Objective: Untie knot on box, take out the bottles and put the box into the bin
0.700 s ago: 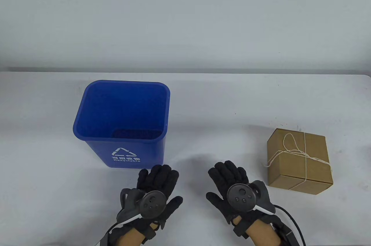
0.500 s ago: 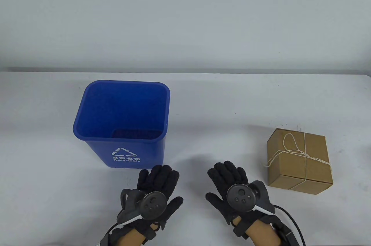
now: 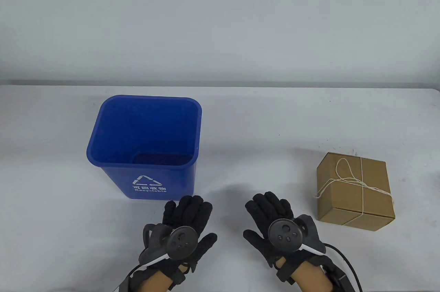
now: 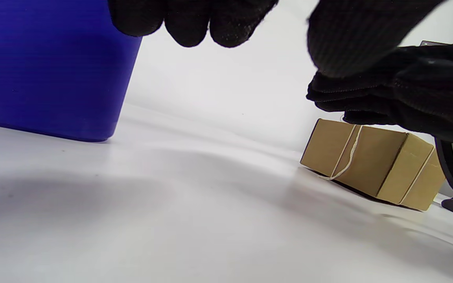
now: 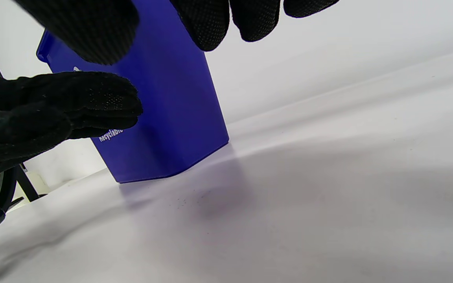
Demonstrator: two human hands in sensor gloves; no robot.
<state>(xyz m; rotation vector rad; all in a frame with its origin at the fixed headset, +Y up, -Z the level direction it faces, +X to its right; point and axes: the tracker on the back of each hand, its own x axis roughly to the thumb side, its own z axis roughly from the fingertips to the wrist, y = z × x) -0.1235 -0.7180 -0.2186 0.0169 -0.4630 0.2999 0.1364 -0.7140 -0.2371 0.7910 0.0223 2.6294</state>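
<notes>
A closed brown cardboard box [image 3: 355, 190] [image 4: 372, 163] stands at the right of the table, tied with thin white string [image 3: 348, 178] knotted on its top. An empty blue recycling bin [image 3: 146, 144] [image 5: 163, 114] [image 4: 49, 67] stands at the left. My left hand [image 3: 187, 211] hovers flat just in front of the bin, fingers straight, holding nothing. My right hand [image 3: 270, 207] hovers flat to the left of the box, apart from it, fingers straight and empty. No bottles show; the box hides its contents.
The white table [image 3: 261, 127] runs back to a pale wall. Black cables [image 3: 347, 261] trail from my right wrist near the table's front edge, below the box.
</notes>
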